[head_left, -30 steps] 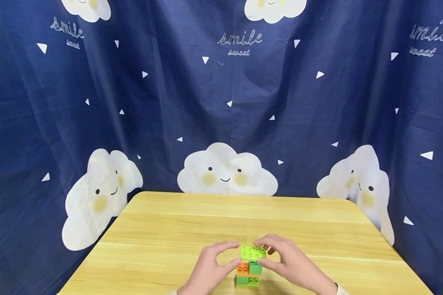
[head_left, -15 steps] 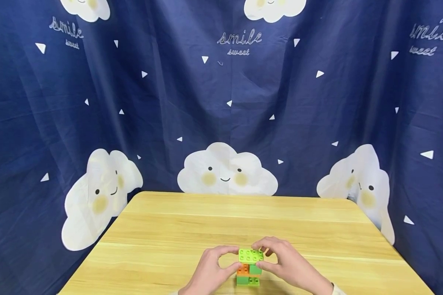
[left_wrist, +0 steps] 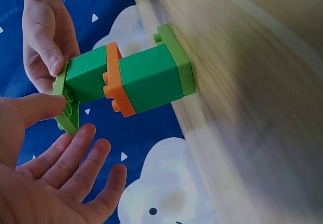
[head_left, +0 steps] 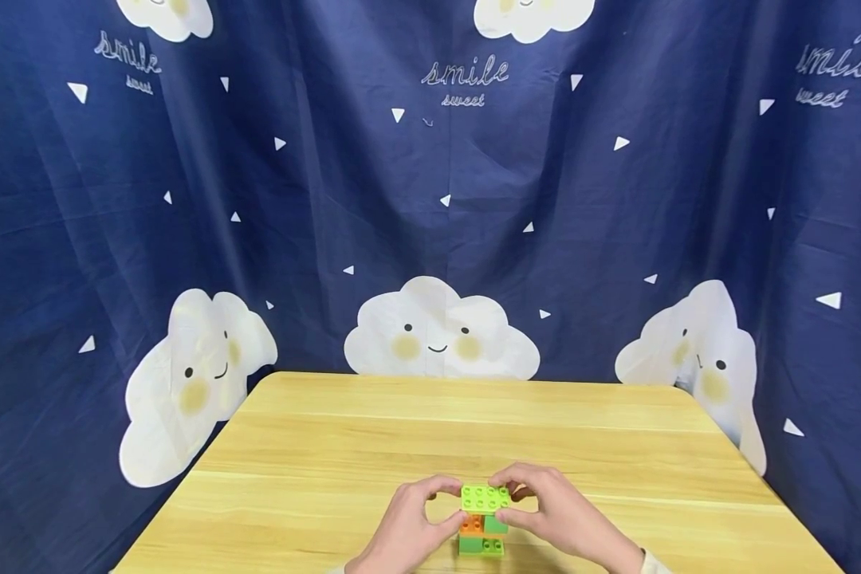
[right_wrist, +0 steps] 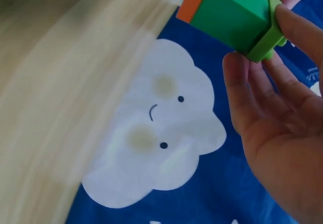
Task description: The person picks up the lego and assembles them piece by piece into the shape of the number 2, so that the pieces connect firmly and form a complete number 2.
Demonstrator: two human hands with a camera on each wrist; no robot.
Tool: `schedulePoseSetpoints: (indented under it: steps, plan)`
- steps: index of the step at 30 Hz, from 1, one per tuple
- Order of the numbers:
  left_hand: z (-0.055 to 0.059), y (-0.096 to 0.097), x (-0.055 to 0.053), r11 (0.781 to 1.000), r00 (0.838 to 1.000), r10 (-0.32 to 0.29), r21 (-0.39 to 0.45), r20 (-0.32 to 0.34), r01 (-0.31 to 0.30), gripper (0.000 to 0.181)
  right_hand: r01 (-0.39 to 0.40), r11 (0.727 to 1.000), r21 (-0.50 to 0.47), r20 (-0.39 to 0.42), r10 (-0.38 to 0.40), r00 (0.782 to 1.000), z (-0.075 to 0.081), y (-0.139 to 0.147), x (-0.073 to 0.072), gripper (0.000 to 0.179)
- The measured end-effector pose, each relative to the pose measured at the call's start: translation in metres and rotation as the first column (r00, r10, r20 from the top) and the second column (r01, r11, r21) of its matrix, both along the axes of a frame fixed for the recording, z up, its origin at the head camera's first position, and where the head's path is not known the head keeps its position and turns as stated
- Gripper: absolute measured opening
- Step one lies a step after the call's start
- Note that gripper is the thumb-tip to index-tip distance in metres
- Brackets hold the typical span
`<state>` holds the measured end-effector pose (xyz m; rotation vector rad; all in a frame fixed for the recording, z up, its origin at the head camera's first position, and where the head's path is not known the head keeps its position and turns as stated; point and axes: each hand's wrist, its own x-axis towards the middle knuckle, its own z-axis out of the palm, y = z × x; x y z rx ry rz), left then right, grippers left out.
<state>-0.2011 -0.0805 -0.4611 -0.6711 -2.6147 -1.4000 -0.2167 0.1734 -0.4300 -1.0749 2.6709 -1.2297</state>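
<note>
A small tower of toy building bricks stands on the table. Its base is a light green flat brick (left_wrist: 177, 62), topped by a green block (left_wrist: 151, 77), an orange flat brick (head_left: 472, 524) and a second green block (head_left: 497, 524). The light green eight-stud flat brick (head_left: 485, 499) lies across the upper green block, its left part overhanging. My left hand (head_left: 406, 526) pinches that overhanging end between thumb and fingers. At the other end, my right hand (head_left: 561, 514) pinches the same flat brick by its front and back edges.
The tower is near the front of a light wooden table (head_left: 316, 454) with rounded far corners. Behind and at both sides hangs a dark blue curtain (head_left: 373, 199) printed with white clouds and triangles.
Both hands have brought the light green flat brick slightly left and down onto the upper green block. My left fingers have closed in on its left end. The lower bricks stay put.
</note>
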Motion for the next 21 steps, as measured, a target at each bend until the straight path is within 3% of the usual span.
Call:
schedulePoseSetpoints:
  steps: [6, 12, 16, 21]
  plan:
    - [-0.001, -0.001, 0.000, 0.999, 1.000, -0.024, 0.029, 0.014, 0.024, 0.029, -0.010, 1.000, -0.030, 0.100, 0.013, 0.995, -0.005, 0.002, -0.003, 0.028]
    - [-0.003, -0.001, -0.001, 0.998, 0.999, -0.038, 0.051, 0.031, 0.037, 0.028, -0.102, 0.988, -0.116, 0.218, 0.125, 0.968, -0.011, 0.005, -0.007, 0.026]
    - [-0.004, -0.002, -0.002, 0.993, 0.995, -0.074, 0.098, 0.067, 0.068, 0.028, -0.161, 0.975, -0.154, 0.305, 0.202, 0.931, -0.014, 0.008, -0.008, 0.026]
    - [-0.005, -0.002, -0.004, 0.980, 0.987, -0.132, 0.164, 0.088, 0.116, 0.030, -0.187, 0.957, -0.223, 0.432, 0.269, 0.861, -0.017, 0.010, -0.009, 0.028]
